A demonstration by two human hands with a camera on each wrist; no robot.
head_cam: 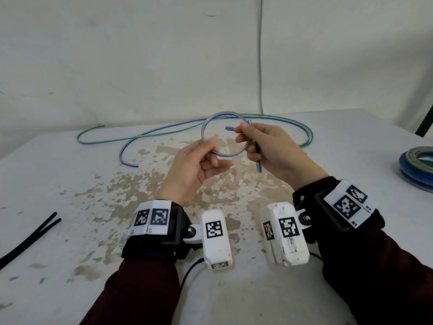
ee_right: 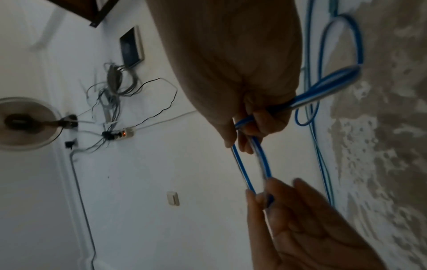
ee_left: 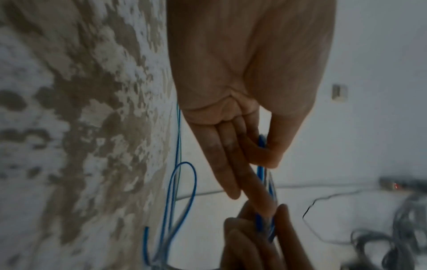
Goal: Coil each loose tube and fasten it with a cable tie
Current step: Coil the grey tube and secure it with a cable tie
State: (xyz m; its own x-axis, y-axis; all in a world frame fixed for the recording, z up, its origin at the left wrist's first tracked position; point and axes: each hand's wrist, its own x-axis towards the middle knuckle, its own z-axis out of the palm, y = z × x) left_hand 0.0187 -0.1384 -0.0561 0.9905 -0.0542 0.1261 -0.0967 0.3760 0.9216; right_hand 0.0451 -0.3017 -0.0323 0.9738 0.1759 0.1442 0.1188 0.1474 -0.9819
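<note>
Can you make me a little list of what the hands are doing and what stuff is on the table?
left hand: pinches the left side of the blue tube loop
right hand: grips the right side of the loop, one tube end sticking out below
loop: held up above the table
loose tubes: one blue, one green, lying uncoiled farther back
finished coils: stacked at the right edge
cable ties: black, lying at the left edge

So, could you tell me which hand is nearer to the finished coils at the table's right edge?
Right. The right hand holds the loop's right side, toward the coils; the left hand pinches its left side, farther away.
</note>
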